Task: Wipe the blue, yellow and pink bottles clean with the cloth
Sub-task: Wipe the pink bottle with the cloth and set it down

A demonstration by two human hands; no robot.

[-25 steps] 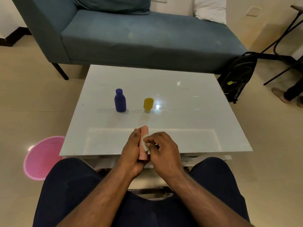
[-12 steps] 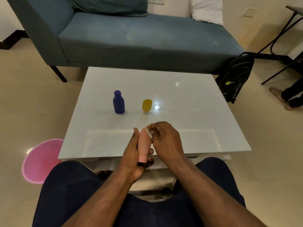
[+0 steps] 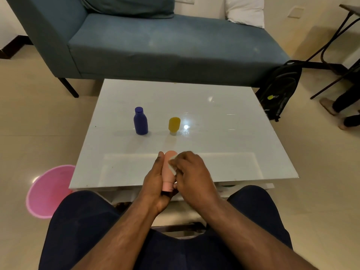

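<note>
I am gripping the pink bottle [image 3: 169, 173] in my left hand [image 3: 153, 184] while my right hand [image 3: 191, 172] fingers are pinching the cloth [image 3: 172, 166] against it; next, probably wiping its remaining sides

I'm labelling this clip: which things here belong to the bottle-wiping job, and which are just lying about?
Job:
- pink plastic bottle, gripped by left hand
- small white cloth, pressed on it by right hand
- dark blue capped bottle
- yellow squeeze bottle
- glossy white table

Lying about:
- pink plastic basin
- black backpack
- teal fabric sofa
</note>
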